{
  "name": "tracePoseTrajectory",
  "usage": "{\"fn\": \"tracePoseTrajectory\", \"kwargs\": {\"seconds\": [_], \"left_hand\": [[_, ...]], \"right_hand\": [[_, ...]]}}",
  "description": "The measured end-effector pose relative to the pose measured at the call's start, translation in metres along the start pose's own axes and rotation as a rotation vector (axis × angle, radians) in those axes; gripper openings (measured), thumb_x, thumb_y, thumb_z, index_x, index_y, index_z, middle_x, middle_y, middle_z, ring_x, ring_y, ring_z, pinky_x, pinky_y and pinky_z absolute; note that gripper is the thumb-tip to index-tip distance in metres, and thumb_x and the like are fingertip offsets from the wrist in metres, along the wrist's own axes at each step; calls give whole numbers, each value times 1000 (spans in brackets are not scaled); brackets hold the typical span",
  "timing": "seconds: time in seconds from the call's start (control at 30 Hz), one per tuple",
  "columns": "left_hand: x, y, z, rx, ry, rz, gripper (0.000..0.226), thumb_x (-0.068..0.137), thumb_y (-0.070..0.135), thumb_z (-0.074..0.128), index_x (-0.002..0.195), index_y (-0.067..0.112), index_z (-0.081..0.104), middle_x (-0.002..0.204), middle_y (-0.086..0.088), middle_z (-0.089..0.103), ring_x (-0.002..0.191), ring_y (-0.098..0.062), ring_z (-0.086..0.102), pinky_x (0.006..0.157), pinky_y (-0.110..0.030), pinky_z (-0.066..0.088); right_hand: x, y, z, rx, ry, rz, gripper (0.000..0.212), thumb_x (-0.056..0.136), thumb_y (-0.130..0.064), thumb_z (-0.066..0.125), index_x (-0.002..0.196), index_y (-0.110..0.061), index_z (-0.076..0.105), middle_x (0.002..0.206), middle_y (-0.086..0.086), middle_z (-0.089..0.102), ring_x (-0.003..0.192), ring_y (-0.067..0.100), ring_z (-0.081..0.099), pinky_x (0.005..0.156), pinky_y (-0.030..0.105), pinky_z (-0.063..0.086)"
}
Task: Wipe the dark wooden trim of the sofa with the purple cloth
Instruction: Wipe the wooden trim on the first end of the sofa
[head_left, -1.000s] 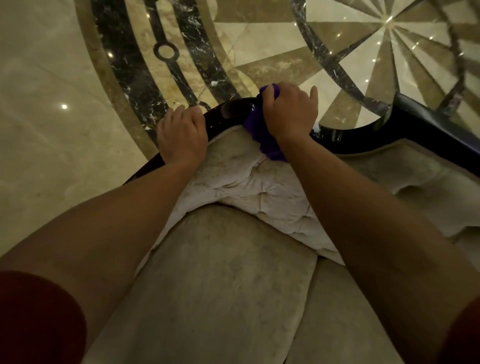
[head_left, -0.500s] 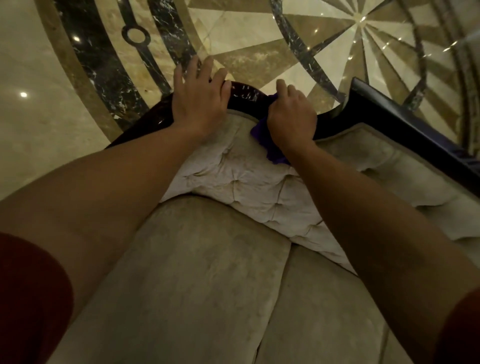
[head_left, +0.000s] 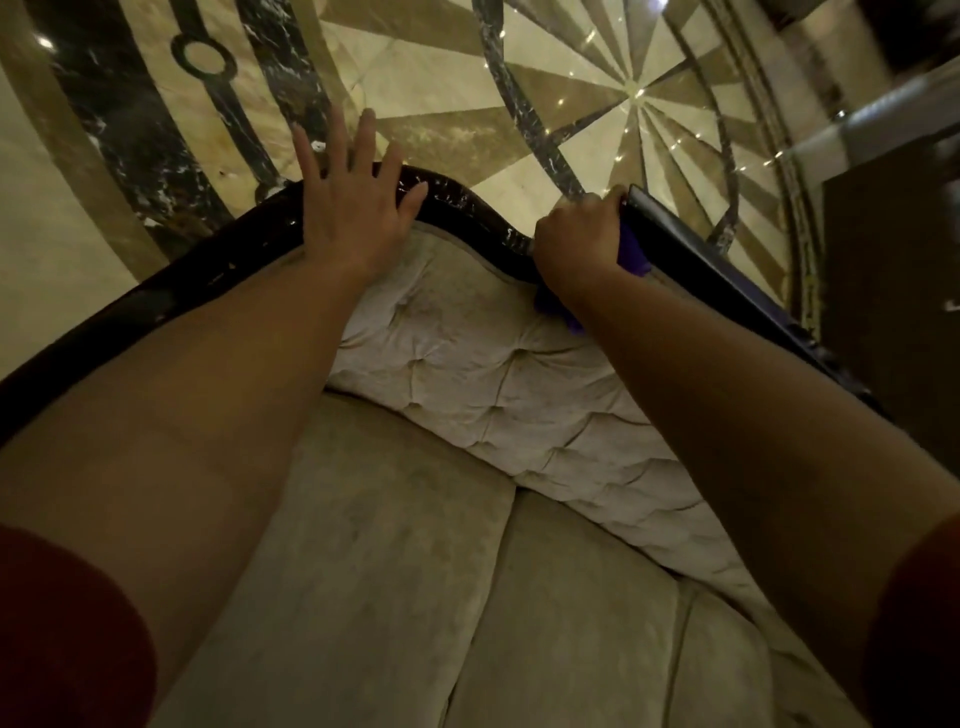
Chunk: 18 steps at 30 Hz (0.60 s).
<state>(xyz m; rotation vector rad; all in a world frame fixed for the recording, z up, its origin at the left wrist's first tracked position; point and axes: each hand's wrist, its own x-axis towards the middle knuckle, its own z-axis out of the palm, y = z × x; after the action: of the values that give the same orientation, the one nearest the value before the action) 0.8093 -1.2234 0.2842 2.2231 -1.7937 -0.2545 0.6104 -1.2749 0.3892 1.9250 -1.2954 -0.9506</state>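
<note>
Left hand (head_left: 353, 218) flat, fingers spread, on the curved trim (head_left: 467, 208) | right hand (head_left: 582, 236) clenched round the cloth (head_left: 631, 254), pressed to the trim's dip where the straight rail starts | sofa (head_left: 467, 364) tufting below | marble floor (head_left: 545, 130) beyond the edge.

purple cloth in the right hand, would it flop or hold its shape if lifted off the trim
Probably floppy: the purple cloth is bunched under the right hand and its ends droop onto the upholstery. It looks light, since curled fingers alone hold it. On the glossy dark trim it likely slides easily.
</note>
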Motion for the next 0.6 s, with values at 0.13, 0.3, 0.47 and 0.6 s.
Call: {"fn": "tracePoseTrajectory", "kwargs": {"seconds": [0.13, 0.3, 0.47, 0.6], "left_hand": [[-19, 5, 1, -57, -33, -29, 70, 107, 63, 11, 165, 23, 15, 174, -14, 5, 160, -41, -1, 125, -67, 0], [-29, -3, -4, -80, -46, -83, 71, 106, 63, 11, 166, 26, -1, 174, -14, -6, 159, -41, -7, 126, -67, 1], [-32, 5, -8, -96, -89, -87, 75, 106, 65, 14, 166, 24, -6, 174, -16, -11, 159, -43, -10, 125, -67, 1], [-35, -5, -14, -101, -132, -26, 77, 106, 62, 22, 166, 22, -7, 173, -17, -8, 159, -44, -6, 126, -66, 3]], "right_hand": [[-15, 12, -17, -261, -107, -57, 28, 100, -37, 59, 120, -21, 70, 118, 14, 72, 119, 41, 61, 111, 70, 32], [-18, 17, -44, -228, -151, 2, 35, 95, -25, 65, 129, -14, 63, 128, 19, 64, 128, 45, 49, 101, 73, 41], [-22, 30, -51, -282, -111, 10, 42, 91, -21, 71, 131, -13, 61, 128, 21, 61, 125, 41, 50, 98, 64, 46], [-11, 46, -65, -331, -66, 21, 53, 82, -21, 83, 128, -9, 60, 122, 22, 64, 120, 42, 56, 97, 60, 50]]}}
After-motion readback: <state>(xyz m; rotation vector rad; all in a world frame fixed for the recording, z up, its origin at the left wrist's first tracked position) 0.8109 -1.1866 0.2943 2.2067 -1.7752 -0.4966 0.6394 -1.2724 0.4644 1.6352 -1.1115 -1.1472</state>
